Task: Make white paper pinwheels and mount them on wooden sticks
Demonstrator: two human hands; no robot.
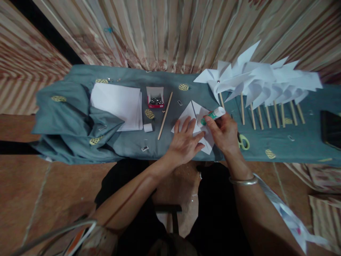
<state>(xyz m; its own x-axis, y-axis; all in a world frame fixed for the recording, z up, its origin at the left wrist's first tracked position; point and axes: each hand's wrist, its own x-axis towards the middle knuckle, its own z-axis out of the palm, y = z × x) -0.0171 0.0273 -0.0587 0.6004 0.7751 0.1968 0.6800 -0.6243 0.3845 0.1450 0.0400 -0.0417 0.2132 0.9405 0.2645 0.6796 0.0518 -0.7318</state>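
Note:
A white paper square [190,108] with cuts running in from its corners lies near the table's front edge. My left hand [186,140] is spread flat on it. In my right hand [223,131] is a green and white glue stick [214,114], tilted with its lower end at the middle of the paper. The white glue cap [147,127] lies on the cloth further left. Left of the paper, a thin wooden stick [165,115] rests at a slant. Part of the paper is hidden under both hands.
Paper pinwheels on sticks [255,81] lie in a row at the right. Green-handled scissors [243,141] are beside my right hand. A red box of metal pins [155,97] and a stack of white paper [117,103] are at the left. A dark object [330,128] lies far right.

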